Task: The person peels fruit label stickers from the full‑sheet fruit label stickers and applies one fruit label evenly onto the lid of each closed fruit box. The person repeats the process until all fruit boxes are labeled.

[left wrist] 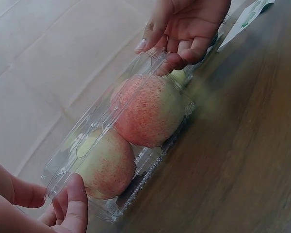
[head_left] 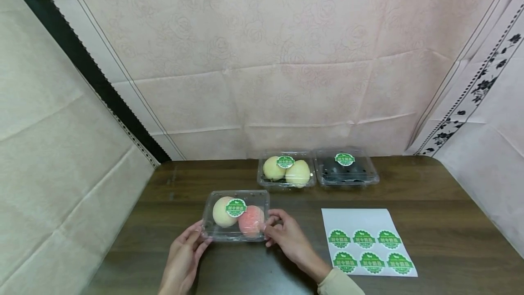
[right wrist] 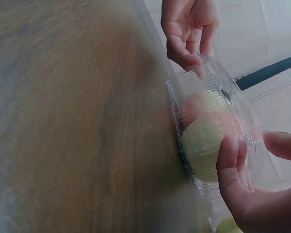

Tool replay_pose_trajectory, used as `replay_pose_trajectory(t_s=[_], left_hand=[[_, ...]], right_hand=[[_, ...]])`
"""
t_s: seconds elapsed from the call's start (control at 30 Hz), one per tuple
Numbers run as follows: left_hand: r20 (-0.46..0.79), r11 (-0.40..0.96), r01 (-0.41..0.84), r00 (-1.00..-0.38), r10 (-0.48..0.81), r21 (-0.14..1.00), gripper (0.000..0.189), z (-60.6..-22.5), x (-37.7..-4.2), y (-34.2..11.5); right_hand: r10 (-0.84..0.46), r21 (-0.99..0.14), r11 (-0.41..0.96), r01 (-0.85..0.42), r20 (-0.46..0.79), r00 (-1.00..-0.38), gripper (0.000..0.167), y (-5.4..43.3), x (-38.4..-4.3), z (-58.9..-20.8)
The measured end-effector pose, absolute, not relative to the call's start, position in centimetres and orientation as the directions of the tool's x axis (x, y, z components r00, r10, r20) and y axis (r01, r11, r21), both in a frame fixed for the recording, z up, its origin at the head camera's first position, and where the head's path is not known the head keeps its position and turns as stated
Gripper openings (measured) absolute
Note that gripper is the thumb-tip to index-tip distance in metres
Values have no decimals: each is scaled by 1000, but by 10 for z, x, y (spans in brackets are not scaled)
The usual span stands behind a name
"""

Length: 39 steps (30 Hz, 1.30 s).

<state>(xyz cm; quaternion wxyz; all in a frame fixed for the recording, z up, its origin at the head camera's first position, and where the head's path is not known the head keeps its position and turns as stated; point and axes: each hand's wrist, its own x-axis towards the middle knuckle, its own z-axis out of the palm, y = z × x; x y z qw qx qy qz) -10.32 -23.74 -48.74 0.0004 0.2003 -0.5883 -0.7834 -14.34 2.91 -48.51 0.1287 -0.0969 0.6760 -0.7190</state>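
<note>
A clear plastic clamshell box stands near the middle of the table, with a round green-and-white sticker on its lid. Inside lie two peaches, a pale one and a pinker one. My left hand pinches the box's near left corner between thumb and fingers. At the other end, my right hand grips the right side; in the right wrist view its thumb and fingers lie either side of the rim. Whether the box touches the table I cannot tell.
Behind stand two more stickered clear boxes, one holding yellowish fruit, the other dark fruit. A white sheet with several green stickers lies on the right of the brown table. Pale cloth hangs along the back and sides.
</note>
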Motion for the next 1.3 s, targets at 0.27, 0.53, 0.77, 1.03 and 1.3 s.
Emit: replay_pose_trajectory(t_s=[0.27,0.53,0.77,1.03,1.3], left_hand=[[-306,-329,-215,-916,-258,920,43,-488,-105,-241],[-300,-355,-196,-916,-267,914,39,-487,-108,-242],[-305,-374,-189,-909,-283,908,42,-486,-111,-241],[-338,-351,-224,-889,-308,909,48,-486,-116,-240],[-330,-367,-201,-883,-333,908,47,-485,-116,-246]], right_hand=[[-327,-999,-21,50,-40,-944,55,25,-146,-485],[-339,-998,-40,54,-37,-940,57,23,-150,-486],[-367,-998,-37,48,-31,-930,57,22,-158,-485],[-376,-994,-40,103,-80,-923,58,18,-166,-480],[-414,-985,-78,152,-106,-904,58,11,-174,-483]])
